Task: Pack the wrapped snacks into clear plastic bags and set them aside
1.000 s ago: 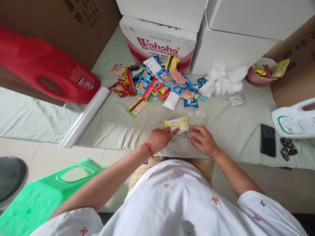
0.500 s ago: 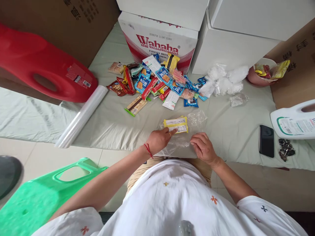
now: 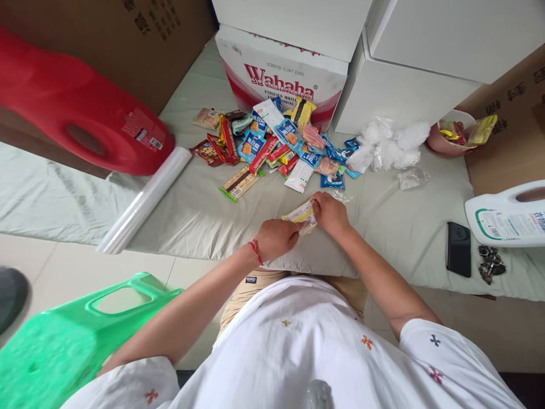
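A yellow and white snack packet with clear plastic film around it is held between both hands, just above the pale green sheet. My left hand is closed on its lower left side. The fingers of my right hand pinch its right end, where a bit of crumpled clear film sticks out behind them. Beyond the hands lies a heap of wrapped snacks in blue, red, white and yellow. A long snack bar lies at the heap's near edge.
A roll of clear film and a red jug lie left. Film-wrapped bundles, a pink basket, a phone, keys and a white bottle are right. Boxes stand behind; a green stool is lower left.
My right hand has moved up and left, folding the clear film over the yellow packet and taking its right end. My left hand's finger no longer points flat across it.
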`<move>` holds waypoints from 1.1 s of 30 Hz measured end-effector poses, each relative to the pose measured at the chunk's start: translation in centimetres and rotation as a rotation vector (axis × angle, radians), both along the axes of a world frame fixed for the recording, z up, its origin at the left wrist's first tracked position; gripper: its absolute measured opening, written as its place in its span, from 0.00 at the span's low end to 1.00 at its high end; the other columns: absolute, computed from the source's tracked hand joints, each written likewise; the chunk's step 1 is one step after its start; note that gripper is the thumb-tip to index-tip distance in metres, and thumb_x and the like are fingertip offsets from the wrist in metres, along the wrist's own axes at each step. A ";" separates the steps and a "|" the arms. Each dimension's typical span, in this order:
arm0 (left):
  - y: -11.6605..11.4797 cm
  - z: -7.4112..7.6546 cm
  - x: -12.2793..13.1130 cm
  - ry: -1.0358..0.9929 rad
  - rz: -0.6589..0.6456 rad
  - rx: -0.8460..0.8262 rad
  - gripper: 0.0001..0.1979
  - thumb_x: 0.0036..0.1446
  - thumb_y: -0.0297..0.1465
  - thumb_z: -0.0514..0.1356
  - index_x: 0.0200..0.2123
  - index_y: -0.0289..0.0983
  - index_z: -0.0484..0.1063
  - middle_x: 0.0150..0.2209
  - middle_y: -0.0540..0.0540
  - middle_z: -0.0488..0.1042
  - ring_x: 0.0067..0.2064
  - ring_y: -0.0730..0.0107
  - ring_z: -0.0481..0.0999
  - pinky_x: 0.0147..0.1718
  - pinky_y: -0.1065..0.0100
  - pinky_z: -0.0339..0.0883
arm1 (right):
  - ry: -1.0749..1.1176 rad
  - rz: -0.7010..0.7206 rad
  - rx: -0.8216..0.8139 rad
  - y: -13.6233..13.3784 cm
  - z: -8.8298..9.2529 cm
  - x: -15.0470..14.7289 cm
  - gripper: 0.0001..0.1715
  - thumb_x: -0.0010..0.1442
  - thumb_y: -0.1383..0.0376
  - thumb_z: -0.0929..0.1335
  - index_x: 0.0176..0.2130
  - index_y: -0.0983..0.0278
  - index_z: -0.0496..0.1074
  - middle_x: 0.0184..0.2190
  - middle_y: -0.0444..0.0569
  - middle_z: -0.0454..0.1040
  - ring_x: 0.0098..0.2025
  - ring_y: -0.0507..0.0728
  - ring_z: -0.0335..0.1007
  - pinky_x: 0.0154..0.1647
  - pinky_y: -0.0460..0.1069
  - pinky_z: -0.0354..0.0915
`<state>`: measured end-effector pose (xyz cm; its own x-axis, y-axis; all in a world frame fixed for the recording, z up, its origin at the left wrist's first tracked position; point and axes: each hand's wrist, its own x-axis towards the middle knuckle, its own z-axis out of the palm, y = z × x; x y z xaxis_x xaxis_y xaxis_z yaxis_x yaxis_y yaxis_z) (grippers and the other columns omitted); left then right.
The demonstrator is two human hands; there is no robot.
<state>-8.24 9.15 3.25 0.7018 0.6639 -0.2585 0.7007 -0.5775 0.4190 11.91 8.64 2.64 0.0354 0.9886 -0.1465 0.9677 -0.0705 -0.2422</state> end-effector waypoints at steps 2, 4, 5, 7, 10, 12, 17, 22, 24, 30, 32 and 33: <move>-0.4 -0.7 -1.4 -0.204 0.138 -0.042 0.24 0.66 0.33 0.49 0.56 0.41 0.79 0.36 0.43 0.82 0.34 0.62 0.80 0.34 0.65 0.68 | -0.039 -0.010 -0.024 0.1 -0.1 -0.4 0.18 0.75 0.62 0.56 0.52 0.61 0.71 0.48 0.52 0.77 0.41 0.59 0.73 0.34 0.50 0.55; -1.6 -1.4 -2.8 -0.432 0.325 0.008 0.24 0.69 0.36 0.45 0.51 0.37 0.80 0.35 0.42 0.80 0.34 0.64 0.78 0.36 0.64 0.70 | -0.070 -0.021 -0.025 -0.1 -0.2 -0.7 0.19 0.76 0.62 0.55 0.52 0.62 0.70 0.49 0.53 0.77 0.39 0.59 0.73 0.33 0.50 0.53; -2.4 -1.6 -3.4 -0.530 0.398 0.081 0.26 0.71 0.40 0.44 0.51 0.35 0.79 0.37 0.41 0.78 0.36 0.62 0.78 0.38 0.62 0.72 | -0.079 -0.021 -0.024 -0.1 -0.3 -0.8 0.19 0.76 0.63 0.54 0.52 0.62 0.70 0.49 0.54 0.77 0.39 0.59 0.73 0.32 0.50 0.53; -4.2 -1.9 -3.8 -0.650 0.450 0.275 0.31 0.69 0.51 0.48 0.55 0.33 0.74 0.45 0.35 0.76 0.47 0.55 0.77 0.47 0.56 0.72 | -0.087 -0.012 -0.023 -0.2 -0.4 -0.9 0.19 0.75 0.63 0.54 0.52 0.63 0.70 0.49 0.55 0.77 0.38 0.59 0.73 0.32 0.50 0.54; -6.1 -2.2 -2.4 -0.614 0.430 0.448 0.42 0.59 0.62 0.57 0.61 0.33 0.68 0.56 0.29 0.72 0.63 0.41 0.68 0.62 0.42 0.62 | -0.093 0.000 -0.024 -0.1 -0.3 -1.0 0.19 0.75 0.64 0.55 0.52 0.64 0.70 0.49 0.57 0.77 0.39 0.60 0.74 0.33 0.50 0.55; -5.9 -2.6 -1.1 -0.539 0.463 0.454 0.30 0.61 0.56 0.59 0.55 0.39 0.74 0.54 0.34 0.74 0.66 0.42 0.66 0.66 0.38 0.55 | -0.094 0.000 -0.028 0.0 -0.2 -1.0 0.19 0.75 0.63 0.55 0.52 0.63 0.70 0.49 0.58 0.77 0.39 0.60 0.74 0.34 0.50 0.57; -2.3 -4.7 -1.4 -0.436 0.775 0.344 0.17 0.68 0.39 0.55 0.29 0.40 0.75 0.36 0.41 0.76 0.48 0.52 0.74 0.52 0.46 0.68 | -0.048 0.014 -0.036 0.3 -0.1 -0.6 0.19 0.75 0.62 0.56 0.51 0.63 0.71 0.47 0.56 0.79 0.40 0.60 0.74 0.34 0.50 0.57; -1.3 -4.3 -4.3 -0.229 0.937 0.376 0.10 0.60 0.38 0.63 0.40 0.37 0.77 0.48 0.35 0.73 0.55 0.42 0.69 0.52 0.40 0.68 | 0.019 0.005 -0.060 0.5 -0.4 -0.1 0.18 0.74 0.61 0.56 0.50 0.61 0.72 0.43 0.53 0.81 0.39 0.61 0.74 0.34 0.50 0.55; -2.1 -2.7 -4.2 -0.274 0.914 0.493 0.11 0.64 0.35 0.59 0.45 0.36 0.75 0.51 0.33 0.72 0.58 0.45 0.68 0.57 0.40 0.65 | 0.014 0.003 -0.055 0.4 -0.5 -0.3 0.19 0.74 0.61 0.56 0.50 0.61 0.72 0.43 0.53 0.81 0.39 0.61 0.74 0.34 0.50 0.55; -2.7 -0.4 1.3 -0.388 0.061 0.420 0.19 0.72 0.32 0.49 0.59 0.43 0.73 0.62 0.43 0.75 0.69 0.58 0.65 0.72 0.44 0.47 | 0.097 0.028 -0.035 0.5 -0.2 0.0 0.16 0.71 0.62 0.60 0.48 0.62 0.74 0.40 0.54 0.81 0.37 0.60 0.74 0.33 0.50 0.56; -1.8 -1.6 2.7 -0.310 0.040 0.348 0.24 0.73 0.32 0.46 0.67 0.43 0.67 0.69 0.43 0.69 0.72 0.56 0.63 0.72 0.40 0.43 | 0.185 0.046 -0.053 1.1 -0.4 1.5 0.13 0.69 0.61 0.63 0.44 0.61 0.76 0.35 0.50 0.80 0.34 0.58 0.72 0.32 0.49 0.57; -1.4 -2.3 3.1 -0.281 0.050 0.325 0.25 0.74 0.33 0.45 0.70 0.42 0.64 0.70 0.42 0.66 0.72 0.55 0.62 0.72 0.37 0.41 | 0.237 0.050 -0.061 1.6 -0.5 2.6 0.12 0.68 0.59 0.65 0.41 0.61 0.76 0.32 0.49 0.79 0.33 0.57 0.71 0.32 0.49 0.57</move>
